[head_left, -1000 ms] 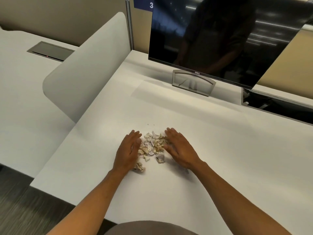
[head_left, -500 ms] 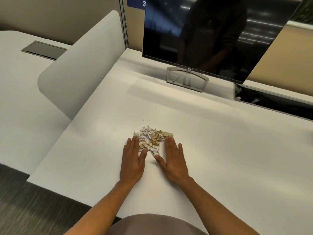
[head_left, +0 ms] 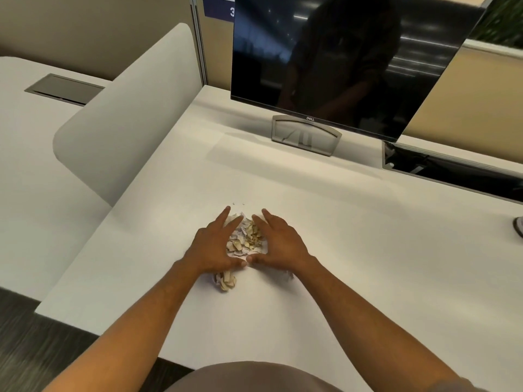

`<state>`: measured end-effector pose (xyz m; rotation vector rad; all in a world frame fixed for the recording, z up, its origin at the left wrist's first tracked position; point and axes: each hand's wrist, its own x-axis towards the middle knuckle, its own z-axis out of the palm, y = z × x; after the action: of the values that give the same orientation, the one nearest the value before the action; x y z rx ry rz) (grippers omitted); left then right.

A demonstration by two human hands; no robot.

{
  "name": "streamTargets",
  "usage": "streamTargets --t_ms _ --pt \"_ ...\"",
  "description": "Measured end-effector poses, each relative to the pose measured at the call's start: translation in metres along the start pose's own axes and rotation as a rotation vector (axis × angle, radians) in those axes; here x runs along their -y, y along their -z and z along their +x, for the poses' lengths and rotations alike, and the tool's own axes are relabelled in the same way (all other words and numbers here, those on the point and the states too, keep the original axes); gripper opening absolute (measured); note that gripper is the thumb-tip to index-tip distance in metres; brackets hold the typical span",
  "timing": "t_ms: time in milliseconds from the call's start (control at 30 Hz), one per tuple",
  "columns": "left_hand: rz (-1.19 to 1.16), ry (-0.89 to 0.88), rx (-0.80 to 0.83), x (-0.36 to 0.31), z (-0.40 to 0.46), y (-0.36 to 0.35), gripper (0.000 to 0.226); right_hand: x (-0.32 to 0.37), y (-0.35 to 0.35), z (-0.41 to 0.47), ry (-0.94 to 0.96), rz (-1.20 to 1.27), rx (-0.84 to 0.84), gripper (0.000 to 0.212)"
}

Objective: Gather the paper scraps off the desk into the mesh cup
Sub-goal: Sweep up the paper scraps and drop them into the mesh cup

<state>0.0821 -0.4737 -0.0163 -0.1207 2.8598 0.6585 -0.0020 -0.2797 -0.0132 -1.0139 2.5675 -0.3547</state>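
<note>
Since half a second ago, both hands have been drawn around the scraps: then they lay flat on the near side of the pile, now it is enclosed between them. On the white table [head_left: 353, 250] a dark Dell monitor [head_left: 339, 60] is stood at the far side on its silver stand [head_left: 305, 135], and a rounded white divider panel [head_left: 127, 114] is seen at the left. The left hand [head_left: 213, 247] and right hand [head_left: 278, 244] are laid on the table with fingers straight and spread, thumbs nearly touching at the near side. The pile of paper scraps [head_left: 246, 239] is held in between them. A small clump of scraps [head_left: 226, 281] is left just near the left wrist.
</note>
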Motion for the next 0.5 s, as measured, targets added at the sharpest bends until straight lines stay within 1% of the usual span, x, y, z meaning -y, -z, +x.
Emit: streamTargets --t_ms 100,200,267,367,433,500 --pt "0.076 0.0 0.127 0.0 0.013 0.004 0.118 0.012 0.005 0.01 -0.009 -0.085 0.07 0.097" --pt "0.065 0.028 0.145 -0.006 0.018 0.002 0.112 0.021 0.003 0.012 -0.025 -0.08 0.032 0.079" --pt "0.005 0.048 0.124 -0.009 0.02 0.0 0.102 0.023 0.001 0.01 -0.003 -0.071 -0.021 0.06" --pt "-0.063 0.041 0.079 -0.012 0.022 0.0 0.079 0.025 0.0 0.006 0.016 -0.047 -0.052 0.031" --pt "-0.083 0.05 0.053 -0.013 0.023 -0.002 0.064 0.025 -0.001 0.004 0.014 -0.027 -0.071 0.019" --pt "-0.079 0.049 0.024 -0.014 0.024 -0.004 0.049 0.025 0.0 0.003 0.005 -0.027 -0.086 0.015"
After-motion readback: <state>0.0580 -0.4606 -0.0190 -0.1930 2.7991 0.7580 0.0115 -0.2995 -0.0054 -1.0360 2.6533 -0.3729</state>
